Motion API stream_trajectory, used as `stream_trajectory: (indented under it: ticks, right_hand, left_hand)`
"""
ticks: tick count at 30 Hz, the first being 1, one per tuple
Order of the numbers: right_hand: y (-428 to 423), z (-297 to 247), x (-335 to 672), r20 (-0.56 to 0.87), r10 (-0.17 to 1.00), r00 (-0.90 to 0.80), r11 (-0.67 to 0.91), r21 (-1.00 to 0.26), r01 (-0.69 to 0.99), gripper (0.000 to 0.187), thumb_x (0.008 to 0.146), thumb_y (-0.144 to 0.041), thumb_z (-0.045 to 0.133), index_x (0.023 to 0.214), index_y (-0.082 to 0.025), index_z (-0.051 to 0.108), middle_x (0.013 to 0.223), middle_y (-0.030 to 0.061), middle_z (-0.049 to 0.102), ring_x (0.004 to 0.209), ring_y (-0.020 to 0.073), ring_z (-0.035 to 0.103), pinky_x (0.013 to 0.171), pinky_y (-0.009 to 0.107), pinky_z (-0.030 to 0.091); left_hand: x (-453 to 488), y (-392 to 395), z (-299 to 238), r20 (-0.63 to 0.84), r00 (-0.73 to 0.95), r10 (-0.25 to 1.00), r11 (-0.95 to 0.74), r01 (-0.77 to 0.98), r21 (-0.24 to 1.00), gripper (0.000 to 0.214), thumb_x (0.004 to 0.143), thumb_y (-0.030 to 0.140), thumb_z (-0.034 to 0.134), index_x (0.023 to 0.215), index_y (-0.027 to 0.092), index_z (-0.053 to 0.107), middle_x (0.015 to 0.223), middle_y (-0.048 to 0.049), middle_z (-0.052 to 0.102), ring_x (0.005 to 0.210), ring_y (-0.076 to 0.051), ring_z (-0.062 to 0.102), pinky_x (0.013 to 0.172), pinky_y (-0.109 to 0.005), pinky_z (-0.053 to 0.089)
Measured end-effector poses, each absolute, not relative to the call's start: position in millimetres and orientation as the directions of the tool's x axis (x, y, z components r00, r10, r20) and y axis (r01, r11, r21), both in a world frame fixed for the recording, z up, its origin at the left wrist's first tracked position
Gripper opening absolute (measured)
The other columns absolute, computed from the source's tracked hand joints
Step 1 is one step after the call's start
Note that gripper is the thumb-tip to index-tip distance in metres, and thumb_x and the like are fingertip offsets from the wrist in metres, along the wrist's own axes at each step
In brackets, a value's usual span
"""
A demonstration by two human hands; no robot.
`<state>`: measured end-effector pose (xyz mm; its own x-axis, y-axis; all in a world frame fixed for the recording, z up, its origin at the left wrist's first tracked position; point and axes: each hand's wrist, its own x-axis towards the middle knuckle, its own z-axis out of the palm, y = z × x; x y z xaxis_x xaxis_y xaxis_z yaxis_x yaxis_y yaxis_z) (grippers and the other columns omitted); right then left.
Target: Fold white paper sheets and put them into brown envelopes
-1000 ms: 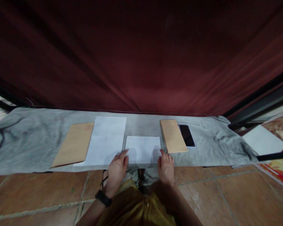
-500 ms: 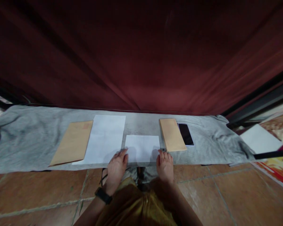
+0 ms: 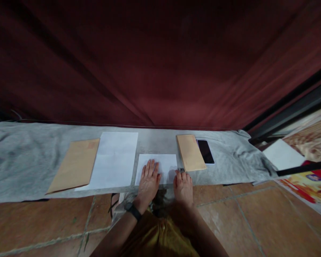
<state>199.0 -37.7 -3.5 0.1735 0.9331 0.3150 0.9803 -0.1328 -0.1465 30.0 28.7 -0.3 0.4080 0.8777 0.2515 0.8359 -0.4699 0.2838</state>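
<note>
A folded white sheet of paper (image 3: 166, 162) lies near the front edge of the grey cloth (image 3: 157, 141). My left hand (image 3: 149, 180) rests flat on its left half, fingers stretched out and palm down. At the sheet's lower right edge is my right hand (image 3: 183, 184), with fingers curled and thumb close to the index finger, closed on that edge. Left of this sheet, a larger white sheet (image 3: 113, 157) lies flat, its left side partly under a brown envelope (image 3: 75, 162). Some small dark thing just beyond my right fingertips is too small to make out.
To the right, a stack of brown envelopes (image 3: 190, 151) lies beside a phone (image 3: 205, 151) with a dark screen. A dark red curtain (image 3: 149, 71) hangs behind the cloth. Past a black bar at far right are a white sheet (image 3: 283, 155) and a colourful package (image 3: 312, 189).
My left hand has moved right, from the small sheet's left edge onto its surface, and flattened out. My right hand stays at the right edge. The view has shifted slightly.
</note>
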Motion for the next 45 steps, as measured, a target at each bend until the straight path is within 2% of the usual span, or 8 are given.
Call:
stream_trajectory:
  ticks: [5, 10, 14, 22, 26, 33, 39, 45]
  right_hand:
    - [-34, 9, 191, 0.297, 0.930, 0.215, -0.153, -0.218, 0.964, 0.034, 0.100, -0.018, 0.045, 0.129, -0.017, 0.062, 0.114, 0.0171, 0.066, 0.105, 0.0318, 0.059, 0.090, 0.048, 0.048]
    - [-9, 11, 159, 0.344, 0.939, 0.009, 0.135, -0.393, 0.910, 0.045, 0.105, -0.027, 0.037, 0.148, -0.016, 0.048, 0.149, 0.0134, 0.054, 0.141, 0.0259, 0.044, 0.112, 0.046, 0.043]
    - [13, 0, 141, 0.306, 0.951, -0.044, 0.182, -0.438, 0.880, 0.049, 0.107, -0.028, 0.034, 0.152, -0.013, 0.045, 0.155, 0.0122, 0.049, 0.147, 0.0220, 0.039, 0.121, 0.045, 0.036]
    - [17, -9, 147, 0.276, 0.960, -0.040, 0.142, -0.363, 0.921, 0.047, 0.108, -0.028, 0.035, 0.153, -0.019, 0.044, 0.157, 0.0107, 0.048, 0.148, 0.0213, 0.039, 0.123, 0.047, 0.029]
    - [16, -12, 156, 0.293, 0.956, -0.030, 0.122, -0.302, 0.945, 0.047, 0.106, -0.028, 0.042, 0.152, -0.019, 0.046, 0.159, 0.0113, 0.045, 0.148, 0.0236, 0.039, 0.123, 0.049, 0.028]
    - [12, -21, 171, 0.352, 0.936, -0.016, 0.095, -0.211, 0.973, 0.051, 0.104, -0.035, 0.049, 0.152, -0.016, 0.046, 0.158, 0.0154, 0.044, 0.147, 0.0269, 0.040, 0.119, 0.046, 0.034]
    - [4, -25, 182, 0.385, 0.923, -0.019, 0.090, -0.169, 0.981, 0.056, 0.106, -0.039, 0.044, 0.155, -0.011, 0.040, 0.158, 0.0173, 0.044, 0.147, 0.0277, 0.040, 0.118, 0.045, 0.035]
    - [2, -24, 183, 0.375, 0.927, -0.006, 0.077, -0.174, 0.982, 0.056, 0.106, -0.039, 0.044, 0.155, -0.012, 0.040, 0.158, 0.0172, 0.045, 0.146, 0.0290, 0.041, 0.118, 0.047, 0.034]
  left_hand:
    - [30, 29, -17, 0.245, 0.389, 0.888, -0.446, 0.859, 0.252, 0.052, 0.103, 0.033, 0.038, 0.151, 0.014, 0.045, 0.162, -0.0177, 0.039, 0.153, -0.031, 0.030, 0.122, -0.055, 0.032]
    - [25, 27, -27, 0.269, 0.432, 0.861, -0.497, 0.827, 0.263, 0.064, 0.097, 0.018, 0.036, 0.160, 0.018, 0.028, 0.167, -0.0151, 0.028, 0.156, -0.029, 0.022, 0.123, -0.056, 0.029]
    - [27, 27, -30, 0.315, 0.436, 0.843, -0.518, 0.815, 0.258, 0.073, 0.095, 0.013, 0.037, 0.163, 0.020, 0.015, 0.169, -0.0148, 0.024, 0.157, -0.030, 0.018, 0.123, -0.058, 0.027]
    - [28, 30, -23, 0.269, 0.401, 0.876, -0.465, 0.851, 0.244, 0.061, 0.097, 0.014, 0.031, 0.158, 0.019, 0.033, 0.164, -0.0124, 0.037, 0.156, -0.029, 0.021, 0.124, -0.057, 0.026]
    - [16, 31, -19, 0.265, 0.345, 0.901, -0.406, 0.885, 0.229, 0.054, 0.101, 0.024, 0.035, 0.155, 0.017, 0.041, 0.164, -0.0138, 0.036, 0.155, -0.030, 0.024, 0.124, -0.057, 0.024]
    - [0, 28, -23, 0.308, 0.270, 0.912, -0.339, 0.919, 0.199, 0.058, 0.104, 0.037, 0.032, 0.152, 0.006, 0.042, 0.160, -0.0212, 0.039, 0.151, -0.031, 0.034, 0.122, -0.053, 0.030]
    - [2, 26, -21, 0.327, 0.229, 0.917, -0.304, 0.931, 0.204, 0.061, 0.104, 0.038, 0.030, 0.151, 0.001, 0.042, 0.157, -0.0251, 0.042, 0.149, -0.033, 0.037, 0.121, -0.054, 0.033]
    - [22, 51, -7, 0.269, 0.363, 0.892, -0.415, 0.893, 0.172, 0.058, 0.103, 0.033, 0.030, 0.153, 0.005, 0.040, 0.161, -0.0176, 0.039, 0.153, -0.028, 0.031, 0.124, -0.050, 0.029]
